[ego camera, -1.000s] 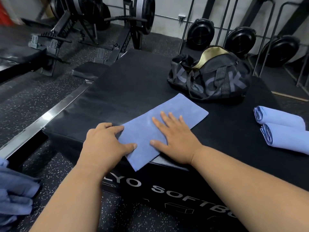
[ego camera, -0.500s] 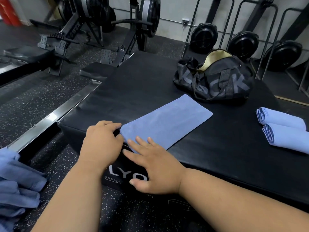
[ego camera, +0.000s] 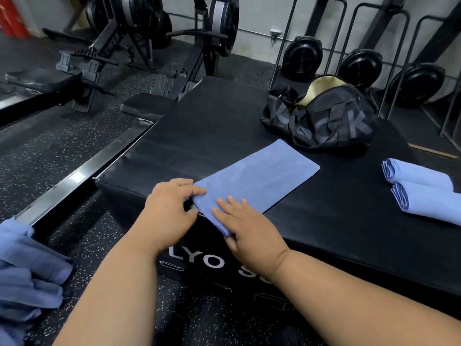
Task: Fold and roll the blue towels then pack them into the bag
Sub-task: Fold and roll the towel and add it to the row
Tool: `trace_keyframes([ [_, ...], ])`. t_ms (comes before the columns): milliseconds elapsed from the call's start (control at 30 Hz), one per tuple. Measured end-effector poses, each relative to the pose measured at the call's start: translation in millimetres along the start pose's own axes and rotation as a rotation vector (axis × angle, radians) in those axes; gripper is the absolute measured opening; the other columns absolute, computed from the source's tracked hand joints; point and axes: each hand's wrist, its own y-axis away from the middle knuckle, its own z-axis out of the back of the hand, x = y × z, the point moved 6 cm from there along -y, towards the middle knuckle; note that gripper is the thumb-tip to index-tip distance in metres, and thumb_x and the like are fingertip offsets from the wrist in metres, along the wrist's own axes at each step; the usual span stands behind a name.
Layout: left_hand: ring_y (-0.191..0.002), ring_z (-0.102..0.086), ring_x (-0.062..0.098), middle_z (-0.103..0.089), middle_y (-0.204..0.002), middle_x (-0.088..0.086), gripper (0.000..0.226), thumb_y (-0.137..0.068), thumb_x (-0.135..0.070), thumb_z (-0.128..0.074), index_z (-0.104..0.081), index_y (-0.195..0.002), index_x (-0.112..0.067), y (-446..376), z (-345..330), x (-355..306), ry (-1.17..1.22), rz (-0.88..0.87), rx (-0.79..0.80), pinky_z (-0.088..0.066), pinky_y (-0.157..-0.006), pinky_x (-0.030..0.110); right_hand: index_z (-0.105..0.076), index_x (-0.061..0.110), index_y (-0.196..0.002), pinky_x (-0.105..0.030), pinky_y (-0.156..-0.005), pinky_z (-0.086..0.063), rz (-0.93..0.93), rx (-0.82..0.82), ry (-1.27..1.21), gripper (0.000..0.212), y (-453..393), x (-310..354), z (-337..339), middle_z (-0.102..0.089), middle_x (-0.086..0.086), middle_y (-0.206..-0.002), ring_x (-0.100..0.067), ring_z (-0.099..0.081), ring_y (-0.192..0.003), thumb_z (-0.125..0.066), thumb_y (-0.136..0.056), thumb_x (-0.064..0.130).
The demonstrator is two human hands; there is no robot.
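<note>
A black soft box [ego camera: 224, 136] carries a flat folded towel [ego camera: 259, 181], two rolled towels [ego camera: 424, 188] and a bag [ego camera: 321, 121].

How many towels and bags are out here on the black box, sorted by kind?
Flat folded towel: 1, under both hands, left hand and right hand
Rolled towels: 2
Bag: 1
Total on the box: 4
A heap of blue towels lies off the box at the left; its number cannot be told.

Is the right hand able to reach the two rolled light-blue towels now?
Probably yes: the right hand lies flat on the folded blue towel, and only bare black mat separates it from the two rolled light-blue towels.
</note>
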Motion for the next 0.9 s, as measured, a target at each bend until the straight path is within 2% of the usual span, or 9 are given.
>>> trace_keyframes([
  [133, -0.139, -0.037, 0.016, -0.049, -0.150, -0.017, 0.057, -0.077, -0.039, -0.080, -0.066, -0.130, -0.053, 6, -2, -9, -0.059, -0.016, 0.064, -0.033, -0.121, 0.042, -0.068, 0.014, -0.137, -0.048, -0.123, -0.030, -0.099, 0.069, -0.211, 0.048, 11, -9, 9, -0.063, -0.006, -0.148, -0.032, -0.054, -0.142, -0.046, -0.098, 0.029],
  [233, -0.140, -0.031, 0.011, -0.043, -0.154, -0.020, 0.060, -0.079, -0.031, -0.084, -0.065, -0.130, -0.056, 10, -5, -18, -0.066, -0.053, 0.083, -0.027, -0.120, 0.033, -0.066, 0.028, -0.141, -0.030, -0.128, -0.024, -0.195, 0.085, -0.327, 0.048, 30, -21, 25, -0.060, 0.013, -0.149, -0.006, -0.045, -0.147, -0.043, -0.103, 0.043],
  [333, -0.141, -0.032, 0.008, -0.044, -0.151, -0.021, 0.055, -0.080, -0.024, -0.080, -0.068, -0.122, -0.058, 15, -13, -31, -0.029, -0.115, 0.110, -0.028, -0.116, 0.026, -0.067, 0.034, -0.138, -0.022, -0.125, -0.027, -0.262, 0.036, -0.427, 0.037, 53, -30, 46, -0.063, 0.026, -0.141, 0.006, -0.047, -0.141, -0.050, -0.105, 0.039],
  [467, -0.142, -0.037, -0.004, -0.053, -0.140, -0.025, 0.033, -0.082, -0.023, -0.081, -0.077, -0.096, -0.053, 21, -22, -48, 0.120, -0.163, 0.175, -0.038, -0.114, 0.027, -0.071, 0.039, -0.129, -0.022, -0.118, -0.038, -0.427, -0.052, -0.560, 0.032, 89, -45, 72, -0.064, 0.034, -0.133, 0.007, -0.056, -0.132, -0.064, -0.104, 0.020],
  [600, -0.126, -0.053, -0.012, -0.065, -0.126, -0.029, 0.021, -0.088, -0.021, -0.082, -0.080, -0.089, -0.042, 29, -20, -73, 0.259, -0.181, 0.203, -0.032, -0.100, 0.002, -0.072, 0.037, -0.120, -0.020, -0.099, -0.048, -0.479, -0.044, -0.582, 0.024, 107, -47, 87, -0.073, 0.022, -0.119, -0.005, -0.067, -0.116, -0.059, -0.107, 0.021],
  [667, -0.117, -0.062, -0.007, -0.071, -0.116, -0.029, 0.021, -0.093, -0.019, -0.079, -0.080, -0.090, -0.039, 33, -23, -79, 0.361, -0.179, 0.243, -0.040, -0.100, 0.008, -0.071, 0.036, -0.114, -0.019, -0.091, -0.048, -0.529, -0.085, -0.592, 0.018, 112, -51, 92, -0.074, 0.019, -0.108, -0.008, -0.069, -0.106, -0.059, -0.106, 0.025],
  [733, -0.099, -0.068, -0.003, -0.075, -0.102, -0.023, 0.010, -0.098, -0.025, -0.074, -0.078, -0.094, -0.033, 33, -30, -78, 0.409, -0.127, 0.287, -0.048, -0.096, 0.025, -0.071, 0.033, -0.110, -0.019, -0.089, -0.048, -0.573, -0.141, -0.603, 0.014, 114, -56, 94, -0.073, 0.018, -0.103, -0.008, -0.068, -0.103, -0.059, -0.106, 0.027],
  [800, -0.078, -0.060, 0.004, -0.069, -0.082, -0.014, 0.012, -0.100, -0.034, -0.070, -0.074, -0.095, -0.024, 31, -36, -75, 0.404, -0.066, 0.286, -0.048, -0.082, 0.034, -0.071, 0.030, -0.105, -0.025, -0.090, -0.050, -0.627, -0.186, -0.599, 0.012, 116, -63, 94, -0.073, 0.016, -0.101, -0.009, -0.067, -0.100, -0.059, -0.105, 0.031],
  [900, -0.070, -0.047, 0.008, -0.055, -0.074, -0.005, 0.031, -0.101, -0.042, -0.065, -0.064, -0.090, -0.013, 28, -43, -77, 0.362, -0.024, 0.237, -0.042, -0.071, 0.035, -0.071, 0.029, -0.097, -0.032, -0.089, -0.052, -0.700, -0.239, -0.610, 0.012, 115, -73, 94, -0.072, 0.012, -0.094, -0.010, -0.066, -0.092, -0.062, -0.104, 0.034],
])
